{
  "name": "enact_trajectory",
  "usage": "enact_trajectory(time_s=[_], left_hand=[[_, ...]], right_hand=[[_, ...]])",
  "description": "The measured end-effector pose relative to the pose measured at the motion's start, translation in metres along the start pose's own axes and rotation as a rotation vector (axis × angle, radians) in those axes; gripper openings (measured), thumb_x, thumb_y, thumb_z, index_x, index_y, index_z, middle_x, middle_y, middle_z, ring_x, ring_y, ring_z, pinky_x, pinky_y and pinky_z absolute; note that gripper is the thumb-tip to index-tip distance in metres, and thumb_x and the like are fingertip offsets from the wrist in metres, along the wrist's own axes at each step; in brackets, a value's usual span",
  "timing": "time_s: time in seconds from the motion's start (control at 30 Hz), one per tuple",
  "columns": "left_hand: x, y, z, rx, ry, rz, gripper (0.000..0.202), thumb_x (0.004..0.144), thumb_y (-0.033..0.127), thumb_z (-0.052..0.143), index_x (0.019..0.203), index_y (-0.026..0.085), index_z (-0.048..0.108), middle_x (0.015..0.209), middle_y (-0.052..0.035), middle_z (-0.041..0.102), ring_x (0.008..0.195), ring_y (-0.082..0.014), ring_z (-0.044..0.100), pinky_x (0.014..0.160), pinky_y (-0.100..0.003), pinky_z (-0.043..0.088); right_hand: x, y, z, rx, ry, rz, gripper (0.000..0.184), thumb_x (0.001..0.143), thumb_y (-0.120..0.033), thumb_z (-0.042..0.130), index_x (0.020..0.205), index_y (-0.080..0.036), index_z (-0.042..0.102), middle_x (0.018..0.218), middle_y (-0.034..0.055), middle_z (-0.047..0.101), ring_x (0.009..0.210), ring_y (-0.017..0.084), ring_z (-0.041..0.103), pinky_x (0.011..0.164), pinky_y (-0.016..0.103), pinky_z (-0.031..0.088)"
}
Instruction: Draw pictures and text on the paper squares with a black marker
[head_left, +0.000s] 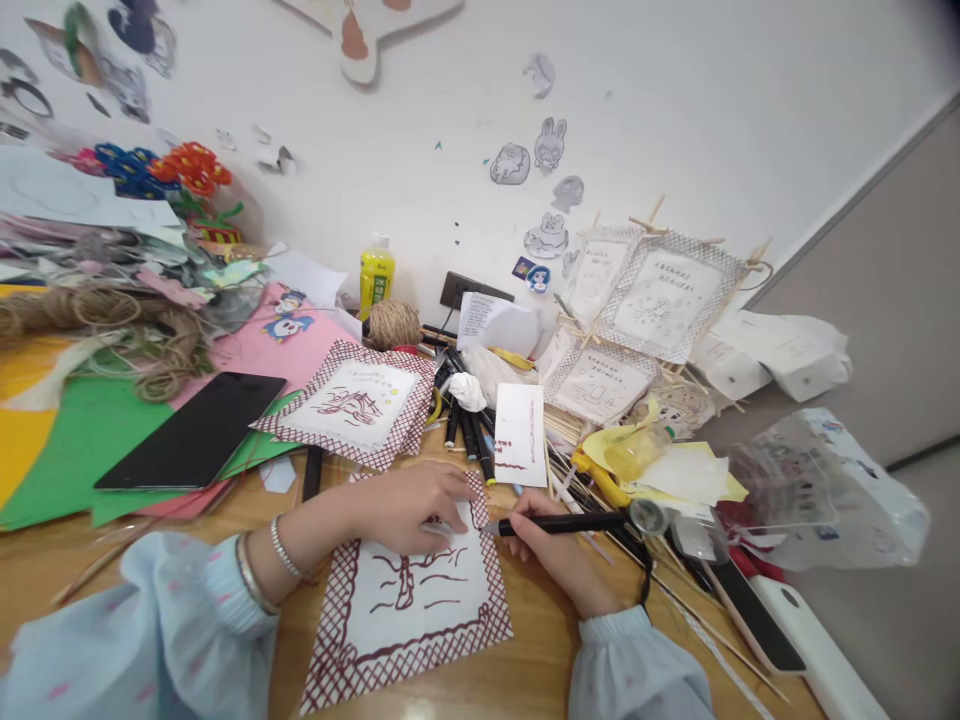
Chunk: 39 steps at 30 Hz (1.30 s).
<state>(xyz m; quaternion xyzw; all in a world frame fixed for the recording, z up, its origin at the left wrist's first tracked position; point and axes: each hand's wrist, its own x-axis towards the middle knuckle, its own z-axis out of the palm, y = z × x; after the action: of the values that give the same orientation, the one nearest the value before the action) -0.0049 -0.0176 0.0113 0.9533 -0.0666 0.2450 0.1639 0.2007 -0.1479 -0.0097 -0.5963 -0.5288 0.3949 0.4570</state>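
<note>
A white sheet with a brown crosshatched border and a line drawing lies on the table. Across its upper part rests my left hand, fingers spread and lying on the paper. My right hand grips a black marker pen, its tip at the sheet's right border. Beyond my left hand is a second bordered drawing, stacked on another sheet. A small white card with brown marks sits just past my right hand. Part of the drawing is hidden under my left hand.
Several black markers and a crumpled tissue lie behind the sheet. A black tablet rests on coloured paper at left. A twine ball and yellow bottle stand by the wall. Framed drawings, sticks and a plastic bag crowd the right.
</note>
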Motion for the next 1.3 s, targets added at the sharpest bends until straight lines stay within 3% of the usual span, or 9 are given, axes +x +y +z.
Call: enact_trajectory(time_s=[0.1, 0.67, 1.0, 1.17, 1.3], left_hand=[[0.0, -0.001, -0.001, -0.065, -0.078, 0.011, 0.011, 0.077, 0.018, 0.066, 0.081, 0.025, 0.073, 0.106, -0.0056, 0.07, 0.101, -0.0261, 0.062, 0.093, -0.04, 0.047], [-0.001, -0.003, 0.0, -0.043, -0.128, -0.026, 0.012, 0.073, 0.014, 0.068, 0.081, 0.021, 0.073, 0.117, -0.0108, 0.066, 0.111, -0.0303, 0.059, 0.097, -0.045, 0.045], [-0.002, -0.003, 0.0, -0.095, -0.064, -0.008, 0.018, 0.072, 0.013, 0.066, 0.084, 0.024, 0.074, 0.114, -0.0077, 0.068, 0.107, -0.0287, 0.06, 0.094, -0.043, 0.046], [-0.001, -0.004, 0.0, -0.058, -0.135, -0.038, 0.02, 0.072, 0.013, 0.068, 0.088, 0.022, 0.074, 0.118, -0.0093, 0.067, 0.112, -0.0302, 0.059, 0.096, -0.045, 0.045], [-0.001, -0.005, 0.0, -0.056, -0.119, -0.023, 0.018, 0.072, 0.014, 0.068, 0.087, 0.023, 0.074, 0.117, -0.009, 0.067, 0.11, -0.0305, 0.06, 0.094, -0.044, 0.047]], right_hand=[[0.0, -0.002, -0.001, -0.048, -0.04, -0.021, 0.032, 0.082, -0.043, 0.062, 0.064, -0.021, 0.048, 0.053, -0.0046, 0.054, 0.044, 0.009, 0.047, 0.046, 0.021, 0.033], [-0.003, -0.015, 0.0, -0.073, -0.045, 0.003, 0.034, 0.081, -0.046, 0.063, 0.062, -0.021, 0.051, 0.053, -0.0039, 0.055, 0.047, 0.011, 0.048, 0.047, 0.022, 0.035], [-0.001, -0.004, -0.002, -0.058, -0.053, 0.015, 0.027, 0.081, -0.035, 0.06, 0.06, -0.021, 0.048, 0.049, -0.0046, 0.054, 0.043, 0.01, 0.045, 0.044, 0.021, 0.032], [0.0, 0.001, -0.002, -0.043, -0.025, 0.042, 0.023, 0.079, -0.03, 0.059, 0.06, -0.021, 0.049, 0.048, -0.005, 0.054, 0.041, 0.009, 0.044, 0.043, 0.02, 0.03], [-0.001, 0.0, -0.002, -0.051, -0.022, 0.033, 0.022, 0.079, -0.028, 0.058, 0.06, -0.021, 0.049, 0.048, -0.0048, 0.054, 0.042, 0.009, 0.045, 0.043, 0.021, 0.03]])
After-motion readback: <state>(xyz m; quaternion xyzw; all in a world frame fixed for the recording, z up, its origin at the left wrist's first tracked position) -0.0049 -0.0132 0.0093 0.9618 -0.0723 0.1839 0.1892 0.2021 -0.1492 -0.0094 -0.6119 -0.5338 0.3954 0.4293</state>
